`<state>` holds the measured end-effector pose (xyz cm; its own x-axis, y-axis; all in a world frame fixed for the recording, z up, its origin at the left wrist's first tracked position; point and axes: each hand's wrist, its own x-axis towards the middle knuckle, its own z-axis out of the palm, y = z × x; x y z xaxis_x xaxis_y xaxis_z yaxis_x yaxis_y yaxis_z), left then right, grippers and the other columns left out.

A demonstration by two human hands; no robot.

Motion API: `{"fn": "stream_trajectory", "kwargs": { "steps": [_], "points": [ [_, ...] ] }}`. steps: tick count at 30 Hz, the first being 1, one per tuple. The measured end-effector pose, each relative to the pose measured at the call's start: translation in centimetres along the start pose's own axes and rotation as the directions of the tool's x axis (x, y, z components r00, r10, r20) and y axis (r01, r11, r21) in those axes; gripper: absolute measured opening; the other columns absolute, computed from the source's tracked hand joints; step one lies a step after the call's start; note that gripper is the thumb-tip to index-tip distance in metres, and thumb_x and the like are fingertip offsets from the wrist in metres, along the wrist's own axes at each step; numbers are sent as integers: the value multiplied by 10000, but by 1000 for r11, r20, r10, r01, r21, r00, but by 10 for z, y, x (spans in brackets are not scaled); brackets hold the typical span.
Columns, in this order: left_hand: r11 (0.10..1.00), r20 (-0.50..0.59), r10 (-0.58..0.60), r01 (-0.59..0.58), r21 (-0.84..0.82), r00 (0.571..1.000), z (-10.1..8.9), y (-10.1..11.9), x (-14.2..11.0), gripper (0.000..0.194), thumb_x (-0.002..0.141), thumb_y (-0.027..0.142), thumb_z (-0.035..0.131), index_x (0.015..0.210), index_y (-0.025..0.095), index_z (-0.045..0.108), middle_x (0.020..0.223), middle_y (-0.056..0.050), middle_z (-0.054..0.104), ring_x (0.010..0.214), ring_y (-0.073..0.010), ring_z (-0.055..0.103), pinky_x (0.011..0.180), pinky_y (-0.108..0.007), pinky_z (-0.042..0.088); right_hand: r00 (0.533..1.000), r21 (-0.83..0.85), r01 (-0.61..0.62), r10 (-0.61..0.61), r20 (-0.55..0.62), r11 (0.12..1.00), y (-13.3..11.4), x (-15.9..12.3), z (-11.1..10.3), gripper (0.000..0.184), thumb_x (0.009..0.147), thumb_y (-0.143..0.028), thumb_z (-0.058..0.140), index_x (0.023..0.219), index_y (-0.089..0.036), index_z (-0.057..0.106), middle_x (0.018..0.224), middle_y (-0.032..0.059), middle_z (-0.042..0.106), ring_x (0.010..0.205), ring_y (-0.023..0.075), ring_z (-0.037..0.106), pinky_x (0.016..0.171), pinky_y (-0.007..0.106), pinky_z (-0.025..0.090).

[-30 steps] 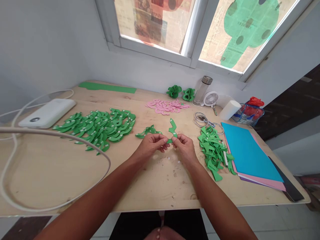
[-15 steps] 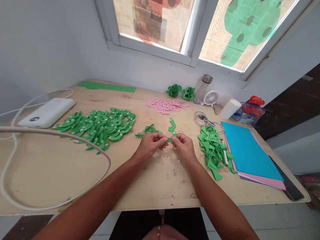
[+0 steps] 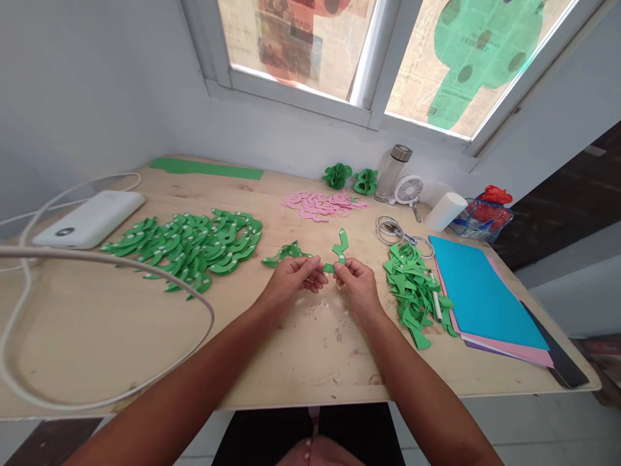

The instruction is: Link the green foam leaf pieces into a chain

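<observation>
Both my hands meet over the middle of the wooden table [image 3: 272, 362]. My right hand [image 3: 356, 285] pinches the lower end of a wavy green paper strip [image 3: 339, 247] that stands up from its fingers. My left hand [image 3: 291, 279] has its fingertips closed against the same end of the strip. Just beyond my left hand lies a small cluster of green cut-outs [image 3: 284, 254]. A large heap of curved green pieces with white tabs [image 3: 189, 247] spreads to the left, and another pile of green pieces [image 3: 412, 285] lies right of my right hand.
Pink cut-outs [image 3: 320, 206], two green paper flowers [image 3: 350, 177], a steel bottle [image 3: 392, 169], a small white fan [image 3: 408, 190] and tape rings [image 3: 391, 230] sit at the back. Blue and pink paper sheets [image 3: 480, 301] lie right. A white power bank [image 3: 90, 219] and cable [image 3: 97, 260] lie left.
The green strip has tilted slightly to the right in my fingers. My hands stay in almost the same spot.
</observation>
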<state>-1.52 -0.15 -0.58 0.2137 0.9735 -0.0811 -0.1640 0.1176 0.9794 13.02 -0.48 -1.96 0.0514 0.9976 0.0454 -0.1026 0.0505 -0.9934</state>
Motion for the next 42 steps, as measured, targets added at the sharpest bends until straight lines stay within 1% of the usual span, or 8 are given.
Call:
{"fn": "stream_trajectory", "kwargs": {
  "steps": [5, 16, 27, 32, 35, 37, 39, 42],
  "points": [
    [998, 41, -46, 47, -37, 998, -2, 0, 0, 256, 660, 399, 678, 692, 147, 645, 650, -68, 679, 561, -146, 595, 550, -266, 489, 1000, -12, -3, 3, -2, 1000, 1, 0, 0, 218, 699, -376, 638, 636, -177, 575, 555, -25, 534, 518, 99, 417, 522, 238, 315],
    [999, 10, -38, 38, -26, 999, -1, 1, 0, 200, 643, 345, 687, 685, 153, 657, 625, -53, 676, 551, -143, 587, 555, -271, 478, 1000, -13, 0, 1, 6, 1000, 1, 0, -1, 211, 699, -361, 636, 632, -173, 569, 564, -28, 543, 522, 93, 420, 539, 237, 320],
    [970, -66, 114, -97, 223, 991, 1, 3, -3, 165, 682, 321, 624, 652, 160, 645, 582, -30, 649, 543, -139, 563, 536, -250, 454, 1000, -105, 18, -16, 24, 994, -1, -1, 0, 256, 706, -391, 623, 601, -170, 546, 526, -38, 465, 500, 87, 363, 486, 233, 252],
    [944, -43, 163, -143, 299, 986, -1, -2, -2, 151, 692, 314, 601, 660, 169, 630, 611, -28, 651, 574, -153, 582, 546, -250, 456, 1000, -157, 27, -24, 20, 987, -1, -1, -1, 266, 709, -403, 612, 600, -170, 545, 516, -46, 446, 480, 81, 338, 471, 234, 228],
    [884, -42, 260, -220, 412, 965, 0, -2, -4, 138, 683, 295, 609, 754, 180, 639, 632, -12, 650, 587, -150, 581, 579, -251, 450, 999, -168, 34, -31, 20, 985, -1, -1, 0, 267, 711, -403, 611, 598, -171, 542, 514, -50, 436, 475, 79, 331, 470, 233, 222],
    [839, -45, 321, -262, 477, 946, 2, -1, -7, 193, 684, 289, 614, 849, 190, 628, 635, 2, 646, 590, -147, 579, 608, -257, 451, 999, -166, 38, -35, 21, 985, -2, -1, 0, 269, 712, -402, 612, 595, -171, 538, 515, -51, 430, 477, 79, 331, 474, 232, 223],
    [836, -45, 331, -271, 477, 943, 3, 0, -8, 232, 695, 292, 609, 904, 191, 607, 637, 6, 643, 597, -147, 583, 620, -263, 457, 999, -161, 41, -39, 17, 986, -2, -1, 0, 270, 714, -403, 610, 595, -172, 534, 521, -50, 430, 484, 81, 335, 478, 232, 225],
    [898, -63, 272, -230, 374, 960, 2, 2, -7, 226, 706, 314, 603, 888, 179, 609, 657, -10, 643, 626, -158, 600, 615, -271, 472, 999, -173, 40, -38, 10, 984, -3, -1, 0, 283, 715, -416, 607, 591, -173, 529, 523, -47, 432, 485, 82, 332, 477, 234, 222]
  ]
}}
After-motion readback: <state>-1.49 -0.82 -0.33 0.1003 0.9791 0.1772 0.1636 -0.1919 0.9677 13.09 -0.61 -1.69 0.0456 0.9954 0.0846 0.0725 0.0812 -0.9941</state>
